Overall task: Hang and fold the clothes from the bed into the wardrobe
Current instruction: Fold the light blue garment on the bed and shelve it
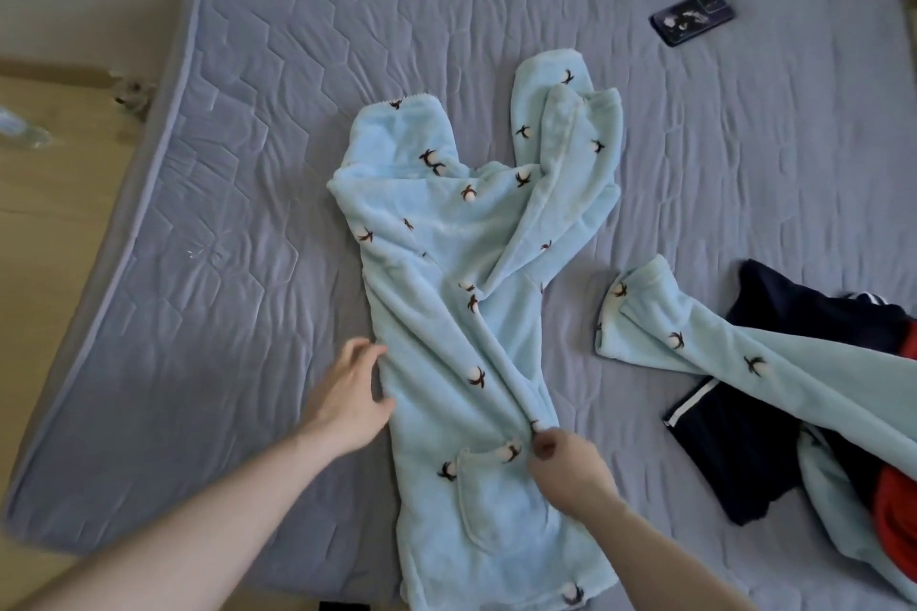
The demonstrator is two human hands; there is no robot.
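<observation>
A light blue fleece top (461, 293) with small dark-and-white motifs lies spread on the grey quilted mattress (258, 174), its sleeves pointing away from me and a pocket near my side. My left hand (347, 392) rests with relaxed fingers against the garment's left edge. My right hand (565, 461) pinches a fold of the fabric at the garment's right edge. A second light blue fleece piece (734, 362) with the same motifs lies at the right, draped over dark navy clothes (754, 452) and something red (898, 521).
A dark phone (693, 16) lies on the mattress at the far right. Wooden flooring (59, 194) runs along the bed's left side, where a clear plastic object (25, 132) lies. The wardrobe is not in view.
</observation>
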